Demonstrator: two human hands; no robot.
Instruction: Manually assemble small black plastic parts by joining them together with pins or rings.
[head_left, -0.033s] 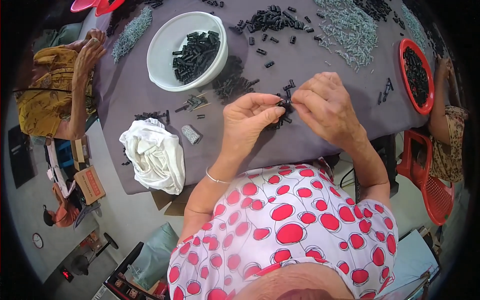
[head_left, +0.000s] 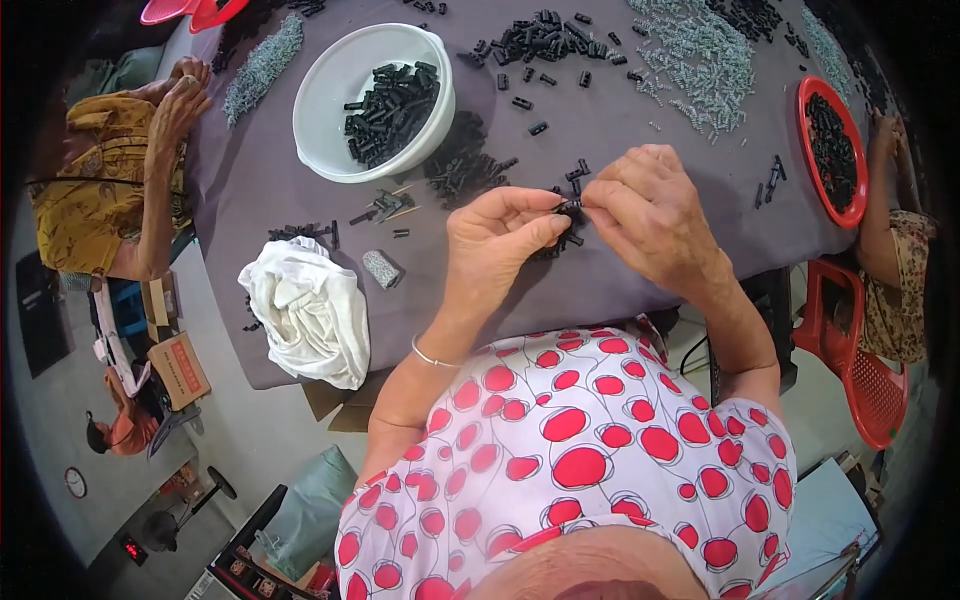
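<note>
Black part (head_left: 573,203), right of frame centre, is clamped by fingertips of left hand (head_left: 503,235) and right hand (head_left: 652,215), apparently for steadiness; white bowl (head_left: 318,105), upper left, seems placed within reach.

Dark part (head_left: 571,204), indistinct between fingertips (head_left: 555,223)

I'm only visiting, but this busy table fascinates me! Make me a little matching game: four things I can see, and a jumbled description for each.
Things:
1. Bowl
2. Left hand
3. Tray
4. Cloth

Descriptions:
A. Red, at the right side of the table
B. White and crumpled
C. Whitish, dark pieces heaped inside
D. Thumb and forefinger at a small dark part

Right pairs: 1-C, 2-D, 3-A, 4-B
</note>
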